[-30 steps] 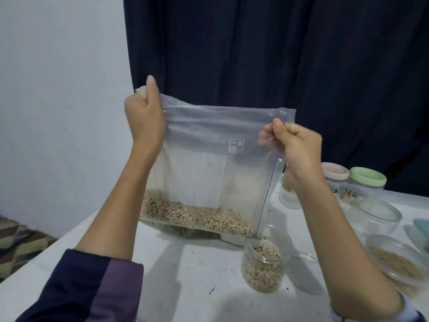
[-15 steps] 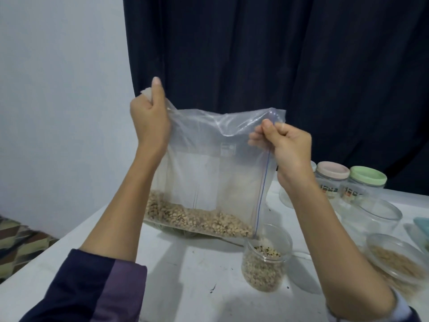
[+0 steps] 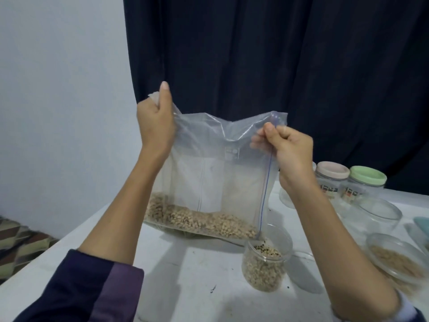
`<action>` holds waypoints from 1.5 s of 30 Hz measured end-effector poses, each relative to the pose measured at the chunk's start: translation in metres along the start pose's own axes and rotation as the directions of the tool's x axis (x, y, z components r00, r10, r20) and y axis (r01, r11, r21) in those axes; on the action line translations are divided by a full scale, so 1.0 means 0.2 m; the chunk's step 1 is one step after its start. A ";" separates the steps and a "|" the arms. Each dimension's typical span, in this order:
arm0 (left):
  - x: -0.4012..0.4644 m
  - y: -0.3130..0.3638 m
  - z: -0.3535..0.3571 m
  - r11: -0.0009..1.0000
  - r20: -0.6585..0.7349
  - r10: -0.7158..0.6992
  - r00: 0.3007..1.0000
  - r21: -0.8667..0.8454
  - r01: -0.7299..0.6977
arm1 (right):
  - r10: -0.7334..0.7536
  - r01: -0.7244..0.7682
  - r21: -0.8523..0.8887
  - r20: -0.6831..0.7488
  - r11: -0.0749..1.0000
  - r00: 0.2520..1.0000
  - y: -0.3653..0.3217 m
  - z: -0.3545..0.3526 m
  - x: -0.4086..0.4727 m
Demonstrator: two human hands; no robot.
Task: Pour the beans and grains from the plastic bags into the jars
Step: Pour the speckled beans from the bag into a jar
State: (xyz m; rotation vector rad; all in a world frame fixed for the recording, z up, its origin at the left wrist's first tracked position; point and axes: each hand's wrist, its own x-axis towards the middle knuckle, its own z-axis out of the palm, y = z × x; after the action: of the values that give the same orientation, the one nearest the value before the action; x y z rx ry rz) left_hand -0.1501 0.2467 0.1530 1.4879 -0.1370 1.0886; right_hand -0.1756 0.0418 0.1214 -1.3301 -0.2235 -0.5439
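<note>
A clear zip-lock plastic bag [image 3: 209, 173] hangs above the white table [image 3: 190, 282], turned sideways with its blue zip line running down the right side. Pale beans [image 3: 199, 220] lie along its lower edge. My left hand [image 3: 155, 122] grips the bag's upper left corner. My right hand [image 3: 289, 148] pinches the upper right corner by the zip. The bag's lower right corner sits just over an open glass jar [image 3: 264, 267], which is mostly full of the same beans.
At the right stand two lidded jars, pink lid [image 3: 332, 171] and green lid [image 3: 368, 175], an empty open jar [image 3: 378, 213] and an open jar of grain [image 3: 399, 259]. A dark curtain [image 3: 278, 54] hangs behind. The table's left edge drops to a patterned floor [image 3: 21, 240].
My hands have drawn closer together, so the bag's top edge has slackened and sagged in the middle. The bag has shifted slightly left and lower toward the jar.
</note>
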 end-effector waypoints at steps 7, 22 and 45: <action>0.00 -0.02 0.01 1.000 0.035 -0.008 0.999 -0.025 0.009 | 0.005 -0.004 0.025 -0.005 1.000 1.000 0.01 -0.01 0.00; 0.01 0.01 0.02 0.999 0.051 0.036 0.998 -0.014 -0.035 | -0.005 0.005 0.007 -0.004 1.000 1.000 0.02 -0.01 0.01; 0.00 0.03 0.02 1.000 0.022 0.021 1.000 -0.014 -0.021 | 0.016 -0.016 0.013 0.011 1.000 1.000 0.01 -0.04 0.01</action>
State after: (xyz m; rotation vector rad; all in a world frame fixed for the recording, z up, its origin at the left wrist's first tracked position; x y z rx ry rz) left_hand -0.1513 0.2409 0.1569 1.4897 -0.1756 1.0866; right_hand -0.1742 0.0332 0.1184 -1.3213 -0.2243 -0.5212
